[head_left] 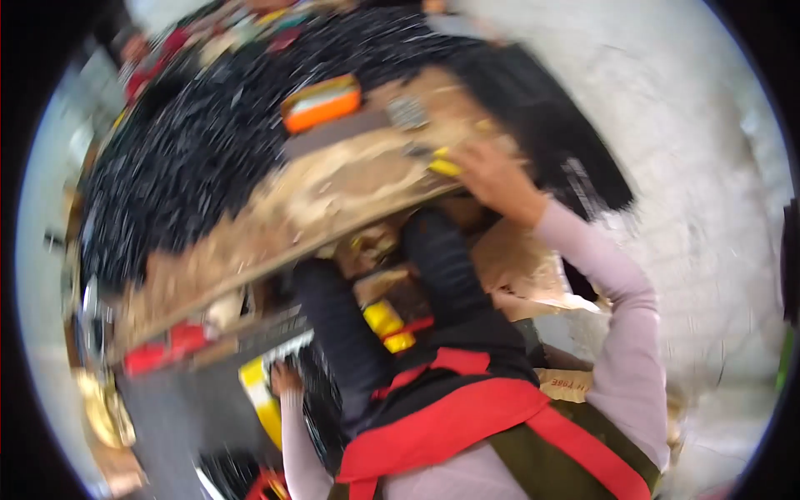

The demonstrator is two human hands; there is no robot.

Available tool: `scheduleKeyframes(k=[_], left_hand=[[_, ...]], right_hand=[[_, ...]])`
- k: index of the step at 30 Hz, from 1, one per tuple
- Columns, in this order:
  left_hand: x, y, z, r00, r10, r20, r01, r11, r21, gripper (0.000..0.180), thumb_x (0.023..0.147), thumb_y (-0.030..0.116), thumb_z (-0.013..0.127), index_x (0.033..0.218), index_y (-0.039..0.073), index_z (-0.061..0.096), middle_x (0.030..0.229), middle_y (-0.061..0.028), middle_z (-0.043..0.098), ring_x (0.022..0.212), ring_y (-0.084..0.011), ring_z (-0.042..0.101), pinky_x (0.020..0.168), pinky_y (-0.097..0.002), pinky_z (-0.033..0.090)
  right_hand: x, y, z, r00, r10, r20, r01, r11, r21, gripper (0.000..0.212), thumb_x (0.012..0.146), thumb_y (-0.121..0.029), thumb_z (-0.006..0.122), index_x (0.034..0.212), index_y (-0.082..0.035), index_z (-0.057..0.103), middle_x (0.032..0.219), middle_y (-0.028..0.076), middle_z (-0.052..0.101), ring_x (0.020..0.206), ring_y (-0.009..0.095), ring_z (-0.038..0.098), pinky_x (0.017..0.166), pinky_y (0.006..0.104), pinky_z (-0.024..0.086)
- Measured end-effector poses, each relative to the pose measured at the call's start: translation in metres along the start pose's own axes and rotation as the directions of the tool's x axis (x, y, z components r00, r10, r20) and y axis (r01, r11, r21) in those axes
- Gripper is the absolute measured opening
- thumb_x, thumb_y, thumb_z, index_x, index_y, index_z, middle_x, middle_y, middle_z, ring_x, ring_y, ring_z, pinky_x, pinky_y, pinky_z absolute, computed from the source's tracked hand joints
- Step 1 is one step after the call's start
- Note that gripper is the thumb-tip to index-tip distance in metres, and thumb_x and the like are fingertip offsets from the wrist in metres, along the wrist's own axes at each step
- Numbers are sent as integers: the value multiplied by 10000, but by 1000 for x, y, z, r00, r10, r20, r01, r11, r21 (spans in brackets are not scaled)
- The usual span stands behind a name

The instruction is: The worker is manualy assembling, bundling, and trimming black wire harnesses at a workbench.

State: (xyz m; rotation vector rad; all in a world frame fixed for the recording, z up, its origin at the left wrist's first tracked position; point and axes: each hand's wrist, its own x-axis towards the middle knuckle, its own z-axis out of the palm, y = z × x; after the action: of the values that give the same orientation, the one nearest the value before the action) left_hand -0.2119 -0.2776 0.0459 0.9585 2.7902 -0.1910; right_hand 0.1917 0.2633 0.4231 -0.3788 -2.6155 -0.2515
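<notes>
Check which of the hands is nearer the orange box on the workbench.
Right. The right hand rests on the workbench edge, a short way from the orange box. The left hand is down below the bench, far off.

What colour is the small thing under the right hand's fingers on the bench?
Yellow, under the right hand; head view, though blurred.

Pale lilac long sleeves (621, 333), red-strapped olive apron (500, 425), dark trousers (442, 275)
</notes>
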Motion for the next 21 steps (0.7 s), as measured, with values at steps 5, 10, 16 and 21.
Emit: scheduleKeyframes(k=[5,10,16,21], left_hand=[[74,-43,45,608,447,656,-184,883,-431,434,936,399,573,1212,67,620,1127,-170,657,920,-254,668,805,-348,535],[117,94,-81,705,709,9,-666,667,-335,347,942,332,556,1188,96,620,895,-227,687,759,-399,678,629,-452,514],[78,195,-230,852,524,-5,-490,794,-359,330,941,310,518,1232,201,629,1001,-244,673,890,-456,648,765,-548,525],[54,194,-219,743,609,277,-531,788,-311,391,939,364,542,1282,185,602,1088,-206,675,998,-428,638,852,-520,516]], right_hand=[[-47,51,-17,948,253,195,-248,967,-50,130,823,-121,636,925,-47,606,921,130,573,913,303,584,776,402,487],[-68,140,-12,876,458,-154,-474,754,-454,266,821,-213,697,974,-44,562,795,100,583,795,295,615,694,363,526],[-51,150,30,634,773,-3,-685,560,-466,275,813,-207,705,944,-2,575,852,205,667,822,352,686,704,410,569],[-35,155,4,428,877,218,-788,480,-386,348,786,-304,708,901,25,704,927,228,704,876,375,698,760,461,561]])
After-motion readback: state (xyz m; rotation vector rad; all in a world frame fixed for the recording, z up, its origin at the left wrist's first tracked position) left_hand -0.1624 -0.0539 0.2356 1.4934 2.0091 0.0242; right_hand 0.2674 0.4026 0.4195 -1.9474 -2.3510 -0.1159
